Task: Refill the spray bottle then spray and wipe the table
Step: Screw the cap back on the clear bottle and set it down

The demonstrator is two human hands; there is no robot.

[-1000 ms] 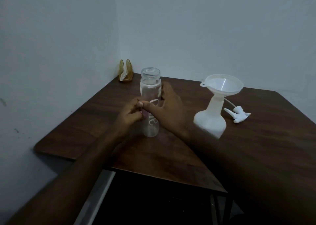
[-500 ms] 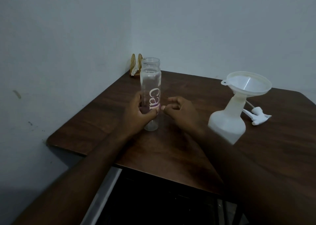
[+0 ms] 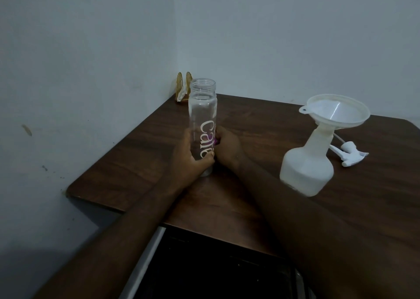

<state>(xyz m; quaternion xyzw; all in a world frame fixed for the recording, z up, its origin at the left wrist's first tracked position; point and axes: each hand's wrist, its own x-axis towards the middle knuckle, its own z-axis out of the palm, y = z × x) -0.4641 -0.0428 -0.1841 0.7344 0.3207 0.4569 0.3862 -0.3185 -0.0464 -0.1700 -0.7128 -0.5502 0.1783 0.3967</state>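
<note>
Clear bottle [image 3: 202,110] upright (mouth toward ceiling)

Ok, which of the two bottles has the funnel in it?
The white spray bottle, with the funnel seated in its neck. The clear lettered bottle has a bare open mouth; the left hand and right hand hold it.

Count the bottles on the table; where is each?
2: the clear bottle left of centre, gripped by the left hand; the white spray bottle at right, funnel in its neck.

head view looks forward and down, close over the table [image 3: 341,207] corner.
</note>
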